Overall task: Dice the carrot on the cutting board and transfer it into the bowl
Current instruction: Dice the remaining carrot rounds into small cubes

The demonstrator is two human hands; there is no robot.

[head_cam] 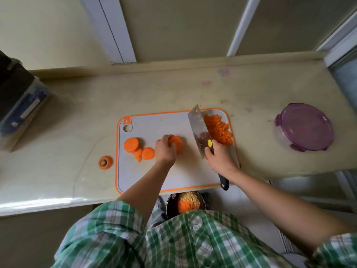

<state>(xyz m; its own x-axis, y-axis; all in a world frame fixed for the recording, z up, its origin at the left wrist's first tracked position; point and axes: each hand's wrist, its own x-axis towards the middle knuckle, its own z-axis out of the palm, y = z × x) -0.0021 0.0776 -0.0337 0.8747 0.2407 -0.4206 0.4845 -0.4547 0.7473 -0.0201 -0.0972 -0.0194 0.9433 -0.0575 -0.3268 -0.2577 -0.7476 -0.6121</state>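
A grey cutting board (154, 176) with an orange rim lies on the counter. My left hand (165, 150) grips a stack of carrot slices (177, 142) near the board's middle. More carrot slices (139, 148) lie at the board's left. A heap of diced carrot (219, 129) sits at the far right corner. My right hand (220, 157) holds the handle of a cleaver (199, 130), its blade standing between the stack and the dice. A dark bowl (171, 206) holding diced carrot and yellowish bits sits below the counter's near edge, partly hidden by my shirt.
A carrot top (105, 162) lies on the counter left of the board. A round container with a purple lid (305, 125) stands at the right. A dark box-like object (17, 97) occupies the far left. The counter's near edge runs just below the board.
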